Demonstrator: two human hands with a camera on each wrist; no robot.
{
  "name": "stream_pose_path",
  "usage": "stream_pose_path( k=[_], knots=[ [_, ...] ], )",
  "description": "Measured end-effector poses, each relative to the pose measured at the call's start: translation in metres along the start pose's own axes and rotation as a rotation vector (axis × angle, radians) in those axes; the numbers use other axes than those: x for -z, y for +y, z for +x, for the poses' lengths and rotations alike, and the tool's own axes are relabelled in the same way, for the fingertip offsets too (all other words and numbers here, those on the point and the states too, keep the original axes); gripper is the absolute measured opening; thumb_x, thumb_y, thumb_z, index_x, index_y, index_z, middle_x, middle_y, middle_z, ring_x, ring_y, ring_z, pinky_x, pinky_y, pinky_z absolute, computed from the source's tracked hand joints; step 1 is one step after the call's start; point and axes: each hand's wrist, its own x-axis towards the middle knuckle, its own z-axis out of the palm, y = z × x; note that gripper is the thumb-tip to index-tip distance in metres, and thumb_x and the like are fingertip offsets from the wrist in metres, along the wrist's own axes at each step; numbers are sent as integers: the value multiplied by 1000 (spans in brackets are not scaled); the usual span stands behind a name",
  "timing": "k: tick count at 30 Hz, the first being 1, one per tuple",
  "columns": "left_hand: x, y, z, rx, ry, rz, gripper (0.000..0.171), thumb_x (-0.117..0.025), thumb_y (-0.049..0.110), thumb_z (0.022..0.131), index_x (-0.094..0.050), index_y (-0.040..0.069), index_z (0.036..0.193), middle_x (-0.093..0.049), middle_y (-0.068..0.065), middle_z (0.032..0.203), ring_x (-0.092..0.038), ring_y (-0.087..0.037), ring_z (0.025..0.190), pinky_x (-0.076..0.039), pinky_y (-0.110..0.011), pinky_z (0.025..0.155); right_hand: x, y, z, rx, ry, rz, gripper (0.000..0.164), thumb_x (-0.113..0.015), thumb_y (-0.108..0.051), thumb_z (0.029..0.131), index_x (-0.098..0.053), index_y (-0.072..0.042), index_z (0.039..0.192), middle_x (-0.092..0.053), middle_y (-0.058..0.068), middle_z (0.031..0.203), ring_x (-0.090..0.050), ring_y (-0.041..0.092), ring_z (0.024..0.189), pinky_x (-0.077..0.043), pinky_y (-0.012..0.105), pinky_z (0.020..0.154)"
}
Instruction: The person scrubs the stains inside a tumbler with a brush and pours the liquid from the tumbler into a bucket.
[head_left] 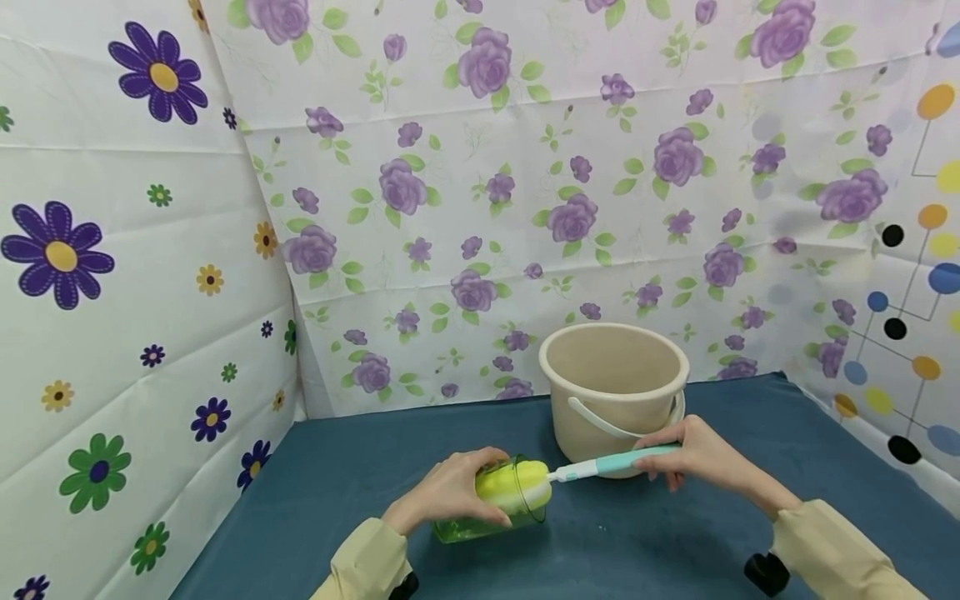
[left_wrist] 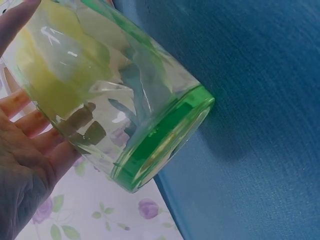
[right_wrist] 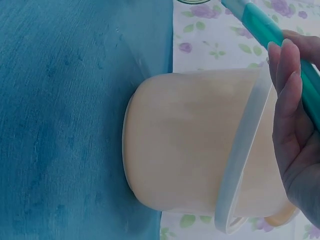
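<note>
Sleeves (head_left: 836, 546) aslant inward, hands (head_left: 442, 490) around green cup (head_left: 491, 528) and brush handle (head_left: 618, 461)

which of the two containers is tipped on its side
The green-based clear cup in the left hand: its mouth faces sideways, while the cream bucket stands upright, mouth up.

forward-down head view, close wrist views, right also showing bucket (right_wrist: 185, 142)

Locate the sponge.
Head view, low and just right of centre: the sponge sits partly inside the cup, nearer than the bucket and to its left.
</note>
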Motion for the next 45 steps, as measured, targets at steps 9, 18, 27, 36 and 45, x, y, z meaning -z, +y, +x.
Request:
stream_pose_path(
  k=[9, 18, 27, 36, 45],
  knots=[
    [2, -1, -1, 3, 4, 8, 76, -73, 57, 63, -51, 19, 126, -55, 5, 112, -53, -8, 93, -45, -27, 70, 2, 3, 1, -36, -12, -5, 16, -66, -15, 84, -70, -8, 98, -63, 8, 65, -54, 24, 43, -46, 39, 42],
    [1, 1, 1, 0, -13, 0, 74, -74, 54, 66, -51, 17, 125, -56, 5, 108, -53, -9, 93, -45, -29, 71, 0, 0, -5, 7, -61, 47, 16, -63, -8, 85, -69, -3, 99, -63, 10, 65, -54, 27, 42, -46, 39, 41],
    [0, 2, 1, 9, -9, 3, 72, -74, 53, 66, -51, 18, 125, -56, 5, 108, -53, -9, 93, -45, -29, 71, -1, -4, -5, 21, -63, 56, 15, -63, -7, 85, -69, -3, 99, -62, 7, 63, -54, 19, 41, -46, 38, 41],
    [0, 2, 1, 4, -5, 5, 74, -74, 54, 64, -51, 18, 125, -56, 6, 110, -53, -8, 90, -45, -27, 69, 3, -8, -1, 0, -33, 42, 16, -65, -10, 84, -69, -3, 98, -62, 9, 64, -54, 22, 41, -46, 39, 41],
    [1, 2, 0, -7, -5, -11, 73, -75, 52, 65, -52, 17, 124, -56, 7, 108, -53, -6, 85, -45, -26, 66, 8, -5, 2, -19, -19, 0, 19, -66, -13, 84, -69, -2, 98, -63, 8, 65, -54, 31, 43, -47, 39, 43]
  ],
)
